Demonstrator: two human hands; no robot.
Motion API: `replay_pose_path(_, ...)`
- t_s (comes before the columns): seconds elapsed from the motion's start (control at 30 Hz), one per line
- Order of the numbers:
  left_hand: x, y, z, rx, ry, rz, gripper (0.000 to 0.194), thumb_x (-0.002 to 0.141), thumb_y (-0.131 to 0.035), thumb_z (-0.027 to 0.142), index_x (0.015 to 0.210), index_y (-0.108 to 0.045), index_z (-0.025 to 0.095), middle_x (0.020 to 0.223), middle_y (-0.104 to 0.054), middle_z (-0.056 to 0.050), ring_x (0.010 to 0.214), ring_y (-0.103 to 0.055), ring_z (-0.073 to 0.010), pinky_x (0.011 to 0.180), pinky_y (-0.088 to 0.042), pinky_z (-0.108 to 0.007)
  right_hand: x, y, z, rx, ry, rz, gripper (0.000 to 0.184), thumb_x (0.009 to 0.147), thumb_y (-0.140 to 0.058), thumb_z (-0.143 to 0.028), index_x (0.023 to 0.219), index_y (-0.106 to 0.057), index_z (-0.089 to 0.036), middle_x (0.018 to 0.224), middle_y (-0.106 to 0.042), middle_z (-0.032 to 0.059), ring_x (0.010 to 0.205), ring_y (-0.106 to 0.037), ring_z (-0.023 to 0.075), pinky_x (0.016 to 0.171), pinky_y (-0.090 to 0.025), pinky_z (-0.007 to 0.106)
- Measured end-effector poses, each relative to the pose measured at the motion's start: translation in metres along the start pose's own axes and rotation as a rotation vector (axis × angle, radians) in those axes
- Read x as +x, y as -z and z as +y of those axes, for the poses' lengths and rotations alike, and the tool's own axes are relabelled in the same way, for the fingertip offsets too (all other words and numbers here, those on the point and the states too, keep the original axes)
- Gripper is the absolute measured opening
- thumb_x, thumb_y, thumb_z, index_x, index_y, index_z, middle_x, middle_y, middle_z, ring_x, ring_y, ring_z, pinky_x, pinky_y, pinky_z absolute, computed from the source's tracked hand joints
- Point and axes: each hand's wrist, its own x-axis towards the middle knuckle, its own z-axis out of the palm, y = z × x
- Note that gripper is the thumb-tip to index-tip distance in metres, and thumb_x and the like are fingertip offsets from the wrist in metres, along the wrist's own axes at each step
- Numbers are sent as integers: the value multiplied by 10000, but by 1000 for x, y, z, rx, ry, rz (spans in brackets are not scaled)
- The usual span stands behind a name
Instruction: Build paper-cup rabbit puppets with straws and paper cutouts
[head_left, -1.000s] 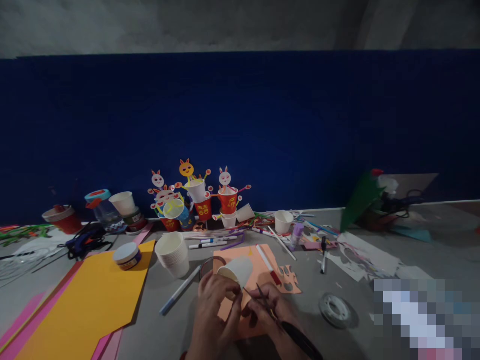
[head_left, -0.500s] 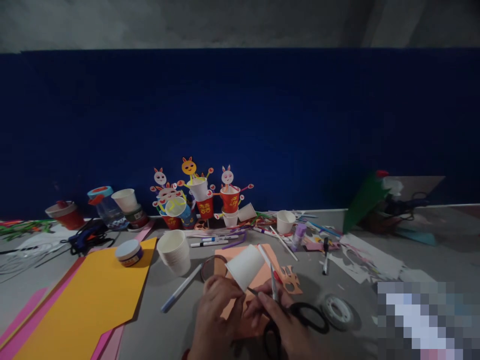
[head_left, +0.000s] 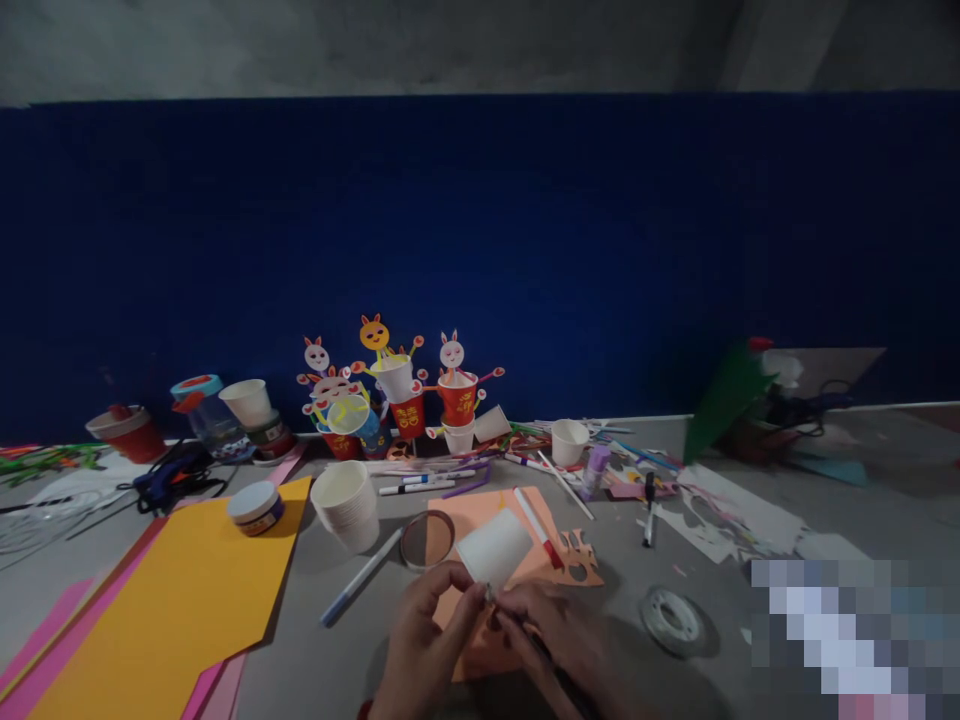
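A white paper cup (head_left: 495,545) is tilted above a sheet of orange paper (head_left: 457,505). My left hand (head_left: 431,635) is closed on its near edge, with thumb and fingertips together there. My right hand (head_left: 559,630) comes to the same edge, its fingertips touching a small pale bit by the left thumb. Dark-handled scissors (head_left: 566,685) lie in the right palm, mostly hidden under the fingers. A red-capped marker (head_left: 536,525) rests on the orange paper beyond the hands.
A roll of clear tape (head_left: 673,620) lies to the right. Stacked white cups (head_left: 346,505), a brown ring (head_left: 427,540) and a marker (head_left: 361,578) are on the left, beside yellow card (head_left: 187,600). Decorated cup figures (head_left: 409,415) stand at the back. Paper scraps (head_left: 742,515) lie at the right.
The scissors have swung down into my right palm; their blades no longer point up. Both hands' fingertips have come together at the cup's near edge, and the cup sits slightly lower.
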Motion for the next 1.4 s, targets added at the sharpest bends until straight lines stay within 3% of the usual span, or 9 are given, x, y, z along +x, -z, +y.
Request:
replay_pose_path(0.13, 0, 5, 1, 117, -82, 18, 238, 894, -637, 415, 767, -689, 221, 767, -742, -17, 765, -698, -226, 728, -537, -305, 2, 6, 2, -92, 123, -38, 135, 830, -619, -231, 810, -745, -276, 830, -778, 38, 771, -689, 247, 684, -481, 301)
replay_pose_path(0.27, 3, 6, 4, 170, -212, 20, 176, 913, -621, 336, 795, -692, 227, 760, -752, -17, 736, -715, -206, 694, -553, -279, 3, 0, 2, 11, 12, -20, 126, 838, -646, -311, 744, -723, -279, 735, -753, 13, 710, -677, 229, 664, -465, 293)
replay_pose_path(0.47, 1, 2, 6, 151, -350, 52, 81, 894, -649, 241, 820, -682, 234, 800, -777, -14, 738, -734, -187, 689, -566, -259, -5, -13, -6, 635, -250, 120, 363, 921, -582, -588, 917, -636, -229, 790, -753, 24, 695, -698, 200, 673, -533, 290)
replay_pose_path(0.73, -5, -10, 8, -106, -60, -22, 207, 896, -657, 375, 787, -749, 225, 811, -799, -39, 791, -732, -227, 733, -554, -301, -4, -15, -4, 755, -334, 183, 341, 871, -663, -580, 871, -641, -240, 660, -700, -11, 613, -650, 180, 602, -523, 265)
replay_pose_path(0.83, 4, -10, -1, -388, 83, 39, 303, 844, -711, 466, 710, -648, 201, 706, -712, -11, 673, -671, -177, 634, -532, -256, -2, -15, 2, 708, -267, 206, 394, 860, -662, -611, 878, -645, -218, 701, -724, 15, 624, -645, 176, 605, -511, 266)
replay_pose_path(0.93, 13, -4, -9, -522, 126, 114, 365, 764, -778, 528, 903, -647, 217, 886, -728, -28, 783, -696, -190, 680, -563, -276, -2, -13, 3, 657, -202, 170, 423, 878, -630, -624, 882, -637, -201, 722, -744, 41, 611, -649, 174, 611, -508, 277)
replay_pose_path(1.03, 18, 2, -9, -550, 168, -1, 572, 741, -779, 570, 1194, -645, 247, 1193, -731, -103, 1085, -693, -279, 864, -583, -376, -4, -11, -2, 633, -177, 97, 409, 900, -610, -605, 867, -637, -198, 737, -748, 47, 614, -657, 176, 614, -508, 281)
replay_pose_path(1.23, 15, -3, -8, -428, 243, -57, 344, 790, -764, 461, 1026, -745, 211, 1027, -794, -94, 1000, -727, -271, 865, -583, -379, -1, -9, 0, 614, -210, 136, 404, 902, -610, -600, 905, -657, -199, 716, -741, 37, 630, -673, 196, 618, -516, 300)
replay_pose_path(1.4, 14, -10, -20, -320, 215, -25, 357, 853, -682, 508, 1051, -717, 212, 1024, -769, -102, 904, -726, -240, 733, -586, -341, 5, 7, 0, 586, -266, 421, 363, 872, -655, -578, 859, -652, -215, 660, -687, 3, 578, -606, 175, 582, -483, 288)
